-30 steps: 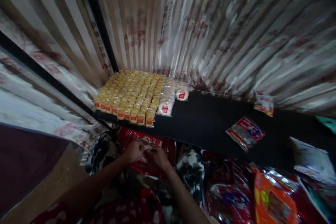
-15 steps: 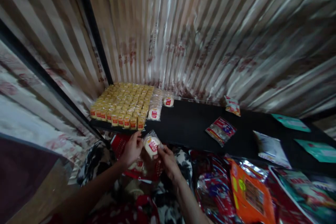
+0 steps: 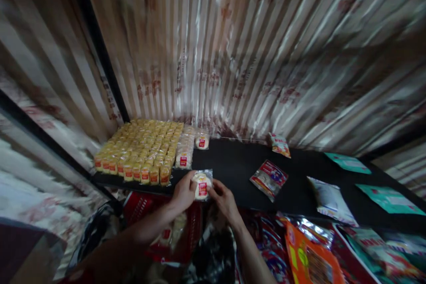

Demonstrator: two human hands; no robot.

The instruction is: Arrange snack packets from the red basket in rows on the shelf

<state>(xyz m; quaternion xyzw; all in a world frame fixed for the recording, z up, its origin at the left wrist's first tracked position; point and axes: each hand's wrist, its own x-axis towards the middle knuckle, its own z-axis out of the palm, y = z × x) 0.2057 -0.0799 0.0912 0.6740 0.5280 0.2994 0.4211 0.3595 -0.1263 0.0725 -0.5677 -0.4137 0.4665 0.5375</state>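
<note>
Between my two hands is a small clear packet (image 3: 202,185) with a round white cake and a red label, at the front edge of the black shelf (image 3: 229,164). My left hand (image 3: 184,191) grips its left side, and my right hand (image 3: 222,197) pinches its right edge. Just behind it stands a row of similar white packets (image 3: 184,153), with a single white packet (image 3: 202,139) at the back. Rows of yellow packaged cakes (image 3: 140,151) fill the shelf's left end. Below my hands lies an open red bag (image 3: 186,235) with more white packets inside.
Farther right on the shelf lie a red and silver packet (image 3: 269,179), a small snack bag (image 3: 279,145), a white bag (image 3: 331,199) and teal packets (image 3: 389,197). An orange bag (image 3: 309,255) sits below the front edge. Black posts (image 3: 100,49) frame the shelf before a striped sheet.
Both hands have brought the white packet up and forward from over the red bag to the shelf's edge. My left hand now grips the packet's side. The view has shifted too.
</note>
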